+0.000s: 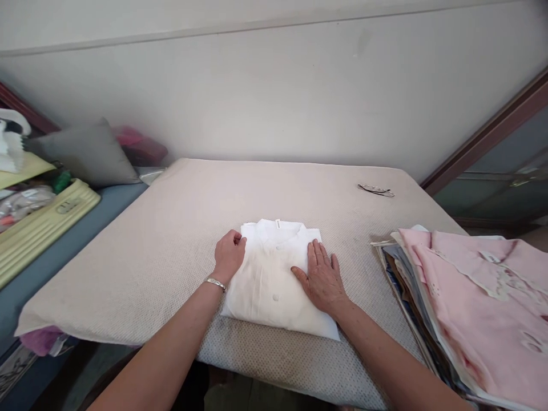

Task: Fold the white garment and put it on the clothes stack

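Observation:
A white buttoned shirt [268, 279] lies folded into a flat rectangle near the front of the table, its collar facing away from me. My left hand [230, 252], a silver bracelet at its wrist, is closed at the shirt's upper left edge, fingers curled and apparently pinching the fabric; the fingertips are partly hidden. On the shirt's right side my right hand [322, 275] lies flat, palm down, with its fingers stretched and the thumb apart.
A stack of folded clothes, topped by a pink garment [479, 297], stands at the right. Eyeglasses [375, 190] rest toward the back of the cloth-covered table [274, 188]. Left of it are a grey cushion [88, 154] and a yellow ribbed item [55, 225]. A wall rises behind.

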### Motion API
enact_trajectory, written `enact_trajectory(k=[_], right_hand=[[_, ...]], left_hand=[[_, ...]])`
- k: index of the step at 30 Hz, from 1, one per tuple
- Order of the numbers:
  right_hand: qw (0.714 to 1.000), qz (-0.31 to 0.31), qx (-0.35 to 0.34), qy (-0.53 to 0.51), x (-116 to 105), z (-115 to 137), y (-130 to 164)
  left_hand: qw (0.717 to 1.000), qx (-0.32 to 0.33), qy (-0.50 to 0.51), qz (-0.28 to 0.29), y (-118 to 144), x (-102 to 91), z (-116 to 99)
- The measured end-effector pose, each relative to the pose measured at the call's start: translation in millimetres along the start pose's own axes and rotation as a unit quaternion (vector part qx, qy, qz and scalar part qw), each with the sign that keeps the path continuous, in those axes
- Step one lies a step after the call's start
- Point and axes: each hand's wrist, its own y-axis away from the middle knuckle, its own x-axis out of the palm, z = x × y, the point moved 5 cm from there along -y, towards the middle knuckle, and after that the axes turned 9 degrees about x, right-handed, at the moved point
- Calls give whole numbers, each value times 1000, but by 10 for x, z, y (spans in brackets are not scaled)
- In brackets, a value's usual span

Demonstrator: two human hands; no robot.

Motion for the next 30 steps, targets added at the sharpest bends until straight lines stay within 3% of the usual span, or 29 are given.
enact_trajectory(k=[5, 10, 15, 18, 22, 26, 28, 30], right_hand=[[1000, 5, 3, 0, 6, -4, 0], [1000, 1, -1, -3, 24, -20, -2], [1000, 2, 1, -15, 19, -24, -6], [1000, 8, 4, -13, 17, -21, -6], [1000, 8, 3, -6, 17, -18, -4], [1000, -1, 0, -5, 22, -16, -3], [1000, -3, -1, -6, 23, -16, -2], [1000, -1, -1, -8, 21, -16, -1]], left_hand=[[995, -9, 99, -1, -47, 59, 37], [972, -47, 231, 10, -75, 131, 78], [954, -81, 287, 20, -64, 114, 99], [953, -62, 296, 30, -53, 82, 66], [972, 42, 227, 38, -83, 88, -13], [984, 80, 156, 45, -129, 166, 45], [988, 135, 59, 52, -137, 166, 46], [972, 210, -89, 62, -114, 149, -1]])
